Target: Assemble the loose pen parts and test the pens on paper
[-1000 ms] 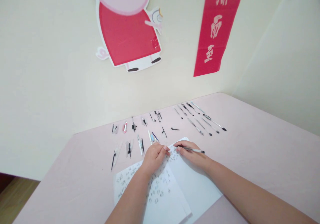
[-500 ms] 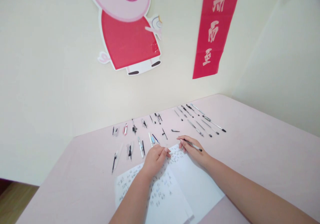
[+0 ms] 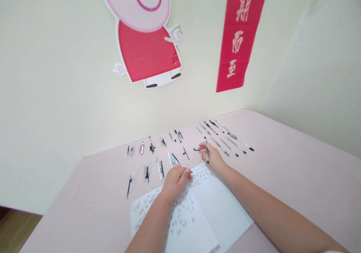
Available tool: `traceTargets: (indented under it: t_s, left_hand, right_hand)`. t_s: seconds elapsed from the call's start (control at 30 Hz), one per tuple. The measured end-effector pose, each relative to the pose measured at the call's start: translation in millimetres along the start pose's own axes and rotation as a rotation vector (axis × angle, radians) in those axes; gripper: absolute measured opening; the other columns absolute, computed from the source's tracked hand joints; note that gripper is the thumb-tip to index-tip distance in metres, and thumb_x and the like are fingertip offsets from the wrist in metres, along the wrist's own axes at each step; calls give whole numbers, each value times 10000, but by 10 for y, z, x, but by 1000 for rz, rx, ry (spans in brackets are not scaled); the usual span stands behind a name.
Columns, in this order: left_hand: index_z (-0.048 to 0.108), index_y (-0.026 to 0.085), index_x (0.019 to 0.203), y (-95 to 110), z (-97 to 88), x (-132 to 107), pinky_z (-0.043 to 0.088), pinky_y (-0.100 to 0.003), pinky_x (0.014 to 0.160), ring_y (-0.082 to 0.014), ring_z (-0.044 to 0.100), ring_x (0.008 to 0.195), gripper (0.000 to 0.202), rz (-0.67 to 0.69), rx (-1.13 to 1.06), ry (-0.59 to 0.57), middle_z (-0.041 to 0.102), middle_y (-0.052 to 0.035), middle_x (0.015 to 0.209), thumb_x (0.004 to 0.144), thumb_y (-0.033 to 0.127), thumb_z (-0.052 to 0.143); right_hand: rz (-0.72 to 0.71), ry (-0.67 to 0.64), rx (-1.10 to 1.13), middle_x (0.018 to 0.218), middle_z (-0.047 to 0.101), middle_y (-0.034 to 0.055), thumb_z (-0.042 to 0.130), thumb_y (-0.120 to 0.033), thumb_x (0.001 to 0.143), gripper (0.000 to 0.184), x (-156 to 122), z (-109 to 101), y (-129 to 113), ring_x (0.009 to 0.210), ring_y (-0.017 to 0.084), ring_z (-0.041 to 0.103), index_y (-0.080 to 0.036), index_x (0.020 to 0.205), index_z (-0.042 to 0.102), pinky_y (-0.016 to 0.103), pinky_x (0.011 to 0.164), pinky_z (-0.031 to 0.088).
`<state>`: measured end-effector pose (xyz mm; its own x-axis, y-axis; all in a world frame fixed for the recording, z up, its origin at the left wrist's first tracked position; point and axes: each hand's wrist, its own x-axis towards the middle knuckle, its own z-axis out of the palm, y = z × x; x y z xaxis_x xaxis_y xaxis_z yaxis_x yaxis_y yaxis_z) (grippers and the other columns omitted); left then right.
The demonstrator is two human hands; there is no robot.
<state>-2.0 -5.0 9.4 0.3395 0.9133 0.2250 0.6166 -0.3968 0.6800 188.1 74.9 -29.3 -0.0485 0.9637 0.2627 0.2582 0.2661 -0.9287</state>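
My right hand (image 3: 214, 158) is closed around a pen (image 3: 208, 156), held nearly upright just beyond the paper's top edge. Its fingertips reach a small black pen cap (image 3: 196, 149) on the table; whether they grip it I cannot tell. My left hand (image 3: 175, 179) rests on the sheets of paper (image 3: 225, 208), its fingers curled together; anything inside them is hidden. Handwriting covers the left sheet and the upper part of the right one. Just beyond my left hand lie a white pen (image 3: 169, 159) and a dark blue pen (image 3: 175, 158).
Several pens (image 3: 221, 145) lie in slanting rows at the back right. Dismantled pens with caps and refills (image 3: 147, 173) lie in groups on the left of the pink table (image 3: 84, 204). A wall (image 3: 70, 95) with a pig cutout (image 3: 146, 53) and red banner (image 3: 239, 38) stands behind.
My right hand has moved forward off the paper to the black pen cap, and its pen has turned from slanted to nearly upright. My left hand stays on the paper.
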Motion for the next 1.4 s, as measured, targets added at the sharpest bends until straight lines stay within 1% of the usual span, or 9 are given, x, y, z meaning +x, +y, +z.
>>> traceTargets:
  t_s: [0.1, 0.2, 0.37, 0.53, 0.6, 0.8, 0.93, 1.23, 1.4]
  left_hand:
    - [689, 198, 724, 4, -6, 0, 381, -307, 759, -178, 568, 777, 461, -7, -4, 7, 674, -41, 742, 905, 375, 303]
    - [688, 200, 725, 4, -10, -1, 381, -307, 760, -175, 568, 778, 463, -5, -6, 8, 676, -37, 744, 906, 379, 301]
    - [685, 206, 731, 1, -5, -6, 378, -312, 768, -178, 567, 792, 454, -4, -9, 0, 682, -29, 754, 906, 373, 302]
    - [682, 207, 734, 12, 2, -15, 378, -313, 770, -179, 570, 792, 449, 0, -13, 15, 684, -29, 757, 907, 368, 301]
    - [680, 205, 740, 19, 2, -15, 380, -313, 765, -179, 569, 786, 446, -3, -6, 15, 681, -31, 750, 906, 373, 301]
    - [671, 199, 736, 24, 8, -13, 384, -316, 757, -181, 564, 781, 456, -8, 14, 6, 673, -39, 743, 905, 388, 293]
    - [673, 197, 751, 15, 17, -18, 388, -319, 760, -180, 563, 778, 465, -11, 20, 13, 666, -48, 742, 905, 399, 283]
    - [676, 203, 748, 25, 14, -11, 397, -324, 750, -190, 559, 769, 439, 12, 23, 40, 664, -55, 737, 897, 391, 308]
    - [662, 202, 840, 8, 22, 2, 408, -313, 744, -186, 561, 794, 308, 13, 22, 90, 667, -57, 813, 870, 355, 396]
  right_hand:
    - [-30, 35, -63, 932, 628, 71, 458, -267, 751, 260, 48, 37, 69, 585, 124, 571, -185, 987, 531, 241, 533, 462]
    - [-92, 30, -172, 959, 642, 62, 456, -236, 759, 261, 28, 22, 77, 716, 158, 612, -208, 1002, 547, 270, 645, 476]
    - [-132, -47, -330, 1033, 645, 62, 450, -172, 775, 347, -10, -6, 46, 832, 186, 621, -220, 1109, 531, 302, 739, 472]
    - [-136, -92, -394, 1101, 630, 72, 464, -99, 757, 420, -10, 8, 27, 984, 201, 589, -214, 1157, 523, 325, 854, 441]
    - [-132, -114, -394, 1079, 636, 61, 475, -79, 741, 445, -9, 7, 24, 958, 192, 594, -219, 1161, 520, 317, 843, 443]
    - [-121, -132, -397, 940, 644, 14, 515, -60, 698, 473, -11, -7, 4, 721, 142, 581, -235, 1137, 529, 265, 693, 448]
    - [-118, -122, -386, 877, 632, 4, 511, -58, 694, 477, -14, -10, -5, 666, 127, 555, -230, 1138, 532, 252, 657, 436]
    - [-179, -139, -456, 880, 618, 28, 500, -34, 692, 457, -26, -2, -51, 752, 158, 565, -215, 1109, 539, 280, 707, 428]
    - [-223, -144, -430, 914, 613, 47, 496, -46, 710, 428, -76, -7, -186, 791, 167, 567, -201, 1107, 536, 285, 734, 433]
